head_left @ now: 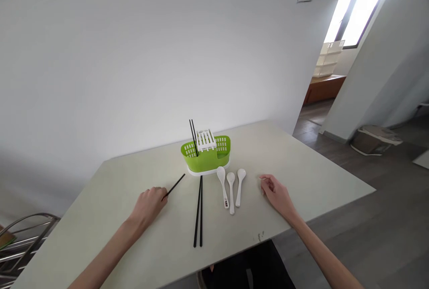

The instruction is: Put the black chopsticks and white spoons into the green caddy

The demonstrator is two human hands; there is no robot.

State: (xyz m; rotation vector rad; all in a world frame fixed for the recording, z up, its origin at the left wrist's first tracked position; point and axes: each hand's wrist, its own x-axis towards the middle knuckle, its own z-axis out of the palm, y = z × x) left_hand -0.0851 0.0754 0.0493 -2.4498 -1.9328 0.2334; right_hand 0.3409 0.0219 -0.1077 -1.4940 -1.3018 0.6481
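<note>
Pale table [284, 155] with basket [205, 163], spoons [231, 196], chopsticks [201, 213].

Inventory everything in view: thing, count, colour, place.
Table: 1, pale, centre
Basket: 1, green, table's far side
Rack: 1, white, across basket
Basket chopsticks: 2, black, standing at basket's left
Table chopsticks: 2, black, before basket
Held chopstick: 1 visible, black, left of table chopsticks
Spoons: 3, white, right of table chopsticks
Back wall: 1, white, behind table
Window: 1, white, upper right
Shelf unit: 1, cream, below window
Bin: 1, greyish, far right
Metal frame: 1, silver, lower left
Cloth: 1, black, bottom centre
Left hand: 1, gripping held chopstick
Right hand: 1, right of spoons
</note>
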